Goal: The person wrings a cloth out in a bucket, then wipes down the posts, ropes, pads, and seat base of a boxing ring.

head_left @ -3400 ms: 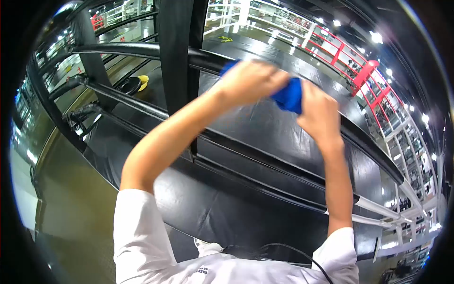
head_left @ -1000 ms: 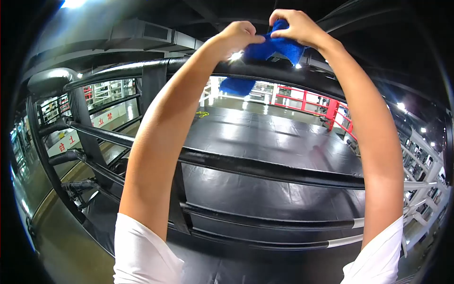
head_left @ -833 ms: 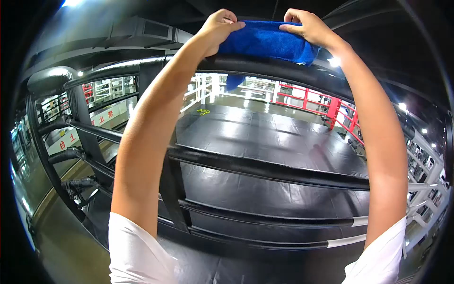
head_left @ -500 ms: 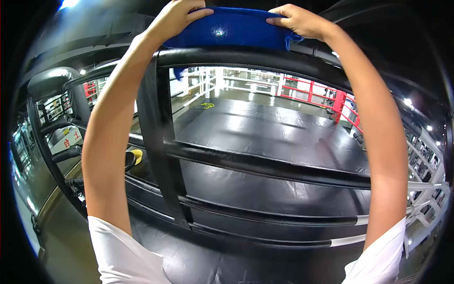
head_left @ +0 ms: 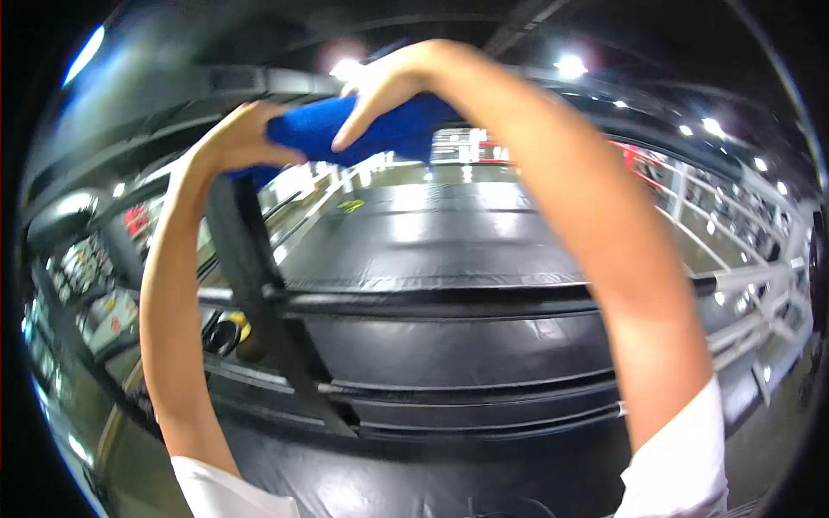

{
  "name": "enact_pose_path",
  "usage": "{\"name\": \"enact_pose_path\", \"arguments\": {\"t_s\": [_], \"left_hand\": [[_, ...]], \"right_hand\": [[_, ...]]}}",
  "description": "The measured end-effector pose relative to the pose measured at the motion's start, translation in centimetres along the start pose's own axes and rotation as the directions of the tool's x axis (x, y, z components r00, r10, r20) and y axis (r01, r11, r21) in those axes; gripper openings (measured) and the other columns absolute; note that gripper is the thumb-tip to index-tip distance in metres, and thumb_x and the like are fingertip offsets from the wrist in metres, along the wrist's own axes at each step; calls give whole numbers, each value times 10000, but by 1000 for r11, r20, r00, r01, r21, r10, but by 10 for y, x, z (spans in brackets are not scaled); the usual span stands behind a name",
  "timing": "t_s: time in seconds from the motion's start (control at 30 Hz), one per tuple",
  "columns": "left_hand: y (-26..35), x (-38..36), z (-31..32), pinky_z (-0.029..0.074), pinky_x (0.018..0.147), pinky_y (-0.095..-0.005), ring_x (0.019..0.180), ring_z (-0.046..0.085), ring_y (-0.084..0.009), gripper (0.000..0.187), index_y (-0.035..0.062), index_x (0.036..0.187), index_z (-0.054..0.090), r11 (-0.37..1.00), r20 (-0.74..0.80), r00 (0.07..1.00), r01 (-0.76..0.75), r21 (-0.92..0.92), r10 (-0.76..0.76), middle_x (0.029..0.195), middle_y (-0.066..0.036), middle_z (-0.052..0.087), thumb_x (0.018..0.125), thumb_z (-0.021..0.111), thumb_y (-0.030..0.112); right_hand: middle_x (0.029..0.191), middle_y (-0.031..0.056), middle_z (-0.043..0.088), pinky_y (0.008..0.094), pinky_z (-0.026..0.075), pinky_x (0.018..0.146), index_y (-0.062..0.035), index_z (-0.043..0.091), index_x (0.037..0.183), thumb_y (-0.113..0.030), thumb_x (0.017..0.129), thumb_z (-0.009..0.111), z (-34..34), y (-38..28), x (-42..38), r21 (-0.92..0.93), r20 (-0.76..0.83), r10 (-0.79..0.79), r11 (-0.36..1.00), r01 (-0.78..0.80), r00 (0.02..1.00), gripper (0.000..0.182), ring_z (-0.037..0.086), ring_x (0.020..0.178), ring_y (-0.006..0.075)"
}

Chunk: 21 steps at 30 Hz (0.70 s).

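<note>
A blue cloth (head_left: 315, 129) hangs between my raised hands in the upper part of the head view, in front of the ring. My left hand (head_left: 250, 140) is closed on its left part, with the thumb below. On its right part, my right hand (head_left: 380, 91) grips the cloth between thumb and fingers; some fingers are blurred or hidden behind it. Just below my left hand stands a black padded corner post (head_left: 250, 259) of the ring.
Black ropes (head_left: 432, 302) cross the view at middle height. Beyond them lies the black ring mat (head_left: 414, 233) with a yellow-green item (head_left: 351, 206) on it. White rails (head_left: 751, 285) run along the right. A yellow object (head_left: 241, 326) is left of the post.
My right hand has moved left and down, nearer my left hand. My left hand is lower and further left, and the cloth is bunched between them. The view has shifted.
</note>
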<state>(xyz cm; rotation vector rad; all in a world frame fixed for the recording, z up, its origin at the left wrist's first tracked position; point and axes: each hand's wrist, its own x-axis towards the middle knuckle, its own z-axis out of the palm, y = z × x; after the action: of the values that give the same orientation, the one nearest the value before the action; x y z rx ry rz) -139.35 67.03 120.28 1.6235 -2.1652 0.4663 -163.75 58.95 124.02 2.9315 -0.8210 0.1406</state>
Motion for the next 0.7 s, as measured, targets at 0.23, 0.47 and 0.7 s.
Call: {"name": "enact_pose_path", "arguments": {"t_s": [0.23,0.47,0.7], "left_hand": [[-11,-11,54,537,764,-416,823,678,-399,587,42,1062,670,965,-470,867,-42,259,164,892,-184,695,594,941,268],[133,34,69,559,831,-455,976,703,-416,634,16,1244,647,928,-608,730,-97,360,312,1080,-216,720,674,871,180],[347,142,125,564,883,-479,1019,709,-387,603,138,1290,652,923,-646,719,14,384,258,1133,-161,740,746,847,310]], "right_hand": [[1020,108,787,428,590,867,-115,805,1002,-332,688,840,59,-9,-20,-335,-453,-90,939,-76,887,383,760,966,272],[1023,91,780,398,574,818,-124,687,1152,-206,844,766,60,44,-130,-575,-635,-291,796,-187,715,329,764,974,256],[940,141,729,454,608,724,-145,597,1268,-114,847,687,61,249,-347,-651,-666,-334,697,-301,667,432,759,877,335]]}}
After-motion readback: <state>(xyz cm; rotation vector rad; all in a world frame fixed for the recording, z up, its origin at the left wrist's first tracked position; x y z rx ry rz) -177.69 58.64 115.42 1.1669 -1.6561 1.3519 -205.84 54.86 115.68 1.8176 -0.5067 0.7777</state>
